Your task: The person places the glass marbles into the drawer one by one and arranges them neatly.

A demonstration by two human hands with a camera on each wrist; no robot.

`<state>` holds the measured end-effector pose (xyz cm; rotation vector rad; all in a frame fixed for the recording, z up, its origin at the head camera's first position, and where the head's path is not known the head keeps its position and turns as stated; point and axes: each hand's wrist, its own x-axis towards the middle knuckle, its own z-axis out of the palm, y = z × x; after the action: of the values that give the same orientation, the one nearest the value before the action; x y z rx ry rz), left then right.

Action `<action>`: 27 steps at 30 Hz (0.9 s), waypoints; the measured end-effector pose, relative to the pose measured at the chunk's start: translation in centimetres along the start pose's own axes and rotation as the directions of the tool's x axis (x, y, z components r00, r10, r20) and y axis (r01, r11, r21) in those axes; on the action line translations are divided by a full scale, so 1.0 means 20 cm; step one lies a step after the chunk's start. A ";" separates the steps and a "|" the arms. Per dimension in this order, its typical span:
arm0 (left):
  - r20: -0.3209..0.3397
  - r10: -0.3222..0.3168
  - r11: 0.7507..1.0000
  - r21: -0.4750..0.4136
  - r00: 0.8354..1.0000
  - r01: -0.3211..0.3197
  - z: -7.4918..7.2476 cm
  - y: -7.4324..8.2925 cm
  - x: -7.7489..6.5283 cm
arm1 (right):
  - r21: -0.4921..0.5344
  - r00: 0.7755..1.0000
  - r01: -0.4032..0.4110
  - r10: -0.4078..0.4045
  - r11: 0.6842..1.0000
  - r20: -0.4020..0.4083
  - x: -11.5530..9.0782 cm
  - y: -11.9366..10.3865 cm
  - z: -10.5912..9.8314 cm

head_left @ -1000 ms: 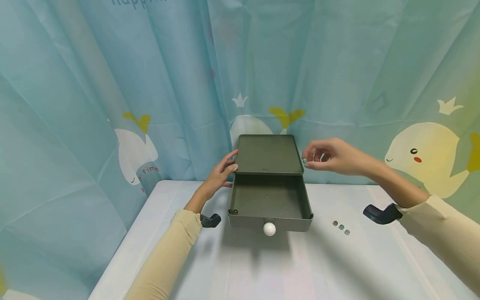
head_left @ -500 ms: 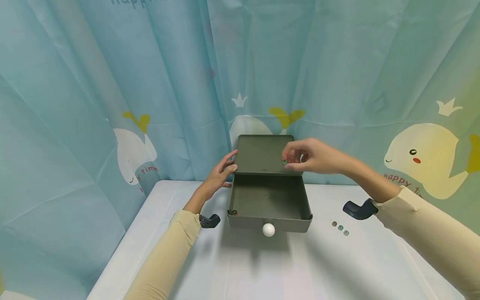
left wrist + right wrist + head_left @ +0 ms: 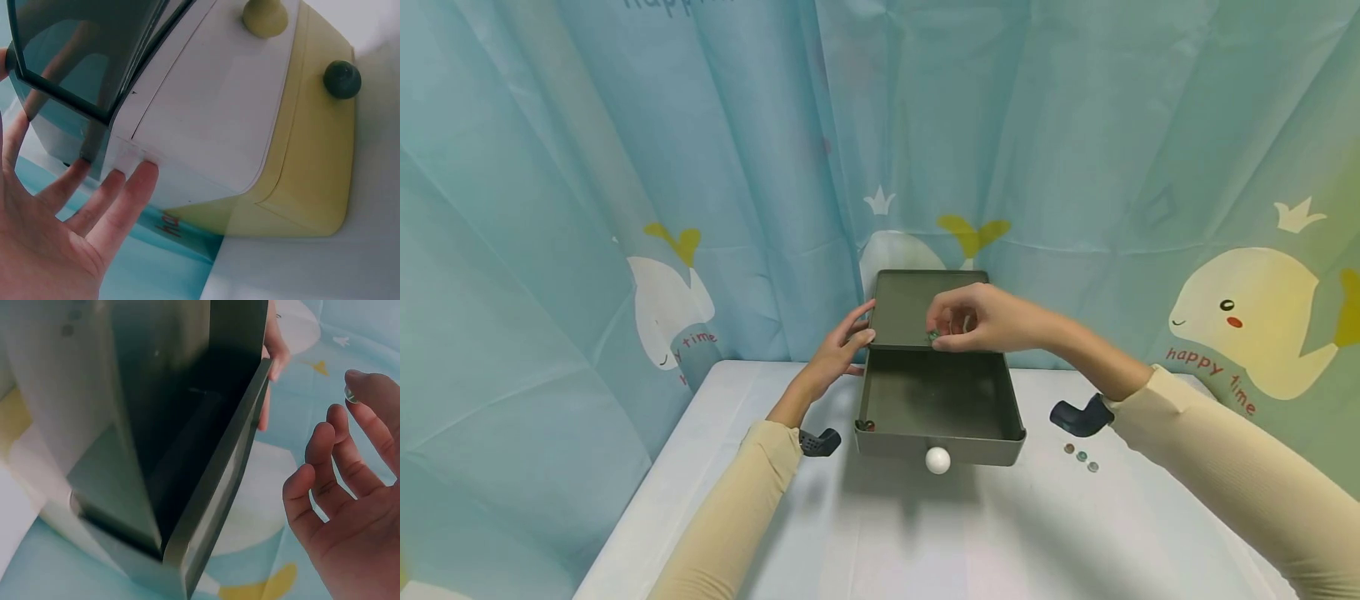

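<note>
In the head view, my right hand [image 3: 970,317] pinches a small clear-green glass marble [image 3: 934,335] between thumb and forefinger, above the front part of the green top [image 3: 902,308] of a drawer unit. The right wrist view shows the marble [image 3: 351,395] at the fingertips, the other fingers bent. My left hand [image 3: 835,346] lies against the unit's left side with fairly straight, spread fingers. Below the top, the dark green drawer [image 3: 940,400] is pulled out, with a white knob [image 3: 937,460] at its front. Small dark and reddish marbles [image 3: 868,426] sit in its front left corner.
Three marbles [image 3: 1082,456] lie on the white table [image 3: 1045,542] right of the drawer. In the left wrist view, a white drawer [image 3: 206,81] and a yellow drawer [image 3: 312,137] with round knobs sit beneath. A blue-green whale-print curtain [image 3: 760,167] hangs behind.
My right hand has moved left with the marble, from beside the unit's right edge to above its top. My left hand and the drawer stay where they were.
</note>
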<state>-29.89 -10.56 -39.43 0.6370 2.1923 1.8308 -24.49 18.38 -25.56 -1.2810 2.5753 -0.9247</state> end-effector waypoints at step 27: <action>-0.024 -0.009 1.000 0.027 1.000 0.010 0.01 0.01 0.00 | 0.053 0.990 0.097 -0.102 0.994 0.095 0.20 -0.02 0.20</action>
<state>-29.69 -10.42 -39.32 0.6120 2.2347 1.8158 -25.27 13.31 -27.95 -1.4160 2.4202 -0.9115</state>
